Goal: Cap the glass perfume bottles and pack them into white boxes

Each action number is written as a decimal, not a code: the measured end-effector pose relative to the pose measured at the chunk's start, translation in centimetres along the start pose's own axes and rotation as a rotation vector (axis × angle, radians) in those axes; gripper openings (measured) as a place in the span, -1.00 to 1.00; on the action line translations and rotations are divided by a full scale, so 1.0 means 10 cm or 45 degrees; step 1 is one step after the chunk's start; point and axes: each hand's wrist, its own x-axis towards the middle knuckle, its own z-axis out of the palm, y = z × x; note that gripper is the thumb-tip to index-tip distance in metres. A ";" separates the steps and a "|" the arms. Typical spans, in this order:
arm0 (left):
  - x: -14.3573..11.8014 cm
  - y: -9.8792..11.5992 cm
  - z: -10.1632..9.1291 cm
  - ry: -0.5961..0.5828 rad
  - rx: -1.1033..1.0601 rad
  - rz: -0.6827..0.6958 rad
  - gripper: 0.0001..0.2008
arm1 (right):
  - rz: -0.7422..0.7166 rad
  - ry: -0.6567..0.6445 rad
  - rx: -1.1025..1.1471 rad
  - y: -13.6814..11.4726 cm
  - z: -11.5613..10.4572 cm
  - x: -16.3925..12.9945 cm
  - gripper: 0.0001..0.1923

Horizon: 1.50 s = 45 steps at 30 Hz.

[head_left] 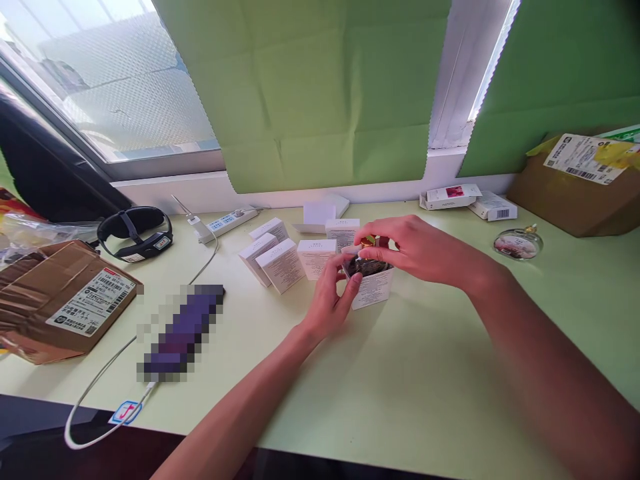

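A white carton (373,290) with fine print stands upright on the table, its top open. My left hand (330,297) grips it from the left side, thumb at the near rim. Between the thumb and fingers of my right hand (417,248) is the gold neck of a bottle (368,265). The bottle's dark, glassy body sits partly inside the carton's mouth; its lower part is hidden. Close behind and to the left stand several similar white cartons (283,263). Farther right lies a round glass bottle (518,244) with a gold top.
At the left are a brown parcel (107,307), a black headset (143,250) and a pixelated phone (185,333) on a white cable. A power strip (227,222) lies near the window. Small boxes (450,195) and a larger brown carton (560,190) sit at the back right.
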 end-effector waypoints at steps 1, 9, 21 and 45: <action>0.00 0.00 0.00 -0.001 0.001 -0.002 -0.68 | 0.007 0.005 -0.013 0.00 0.00 0.00 -0.76; 0.00 0.01 -0.01 0.015 0.019 -0.007 -0.69 | 0.100 0.012 -0.044 -0.07 0.01 0.00 -0.75; -0.01 -0.01 0.00 0.010 0.019 0.004 -0.65 | 0.072 -0.063 -0.063 -0.13 0.11 0.05 -0.79; -0.02 0.02 0.02 0.036 0.006 -0.028 -0.65 | 0.293 -0.154 -0.109 -0.13 0.07 0.02 -0.82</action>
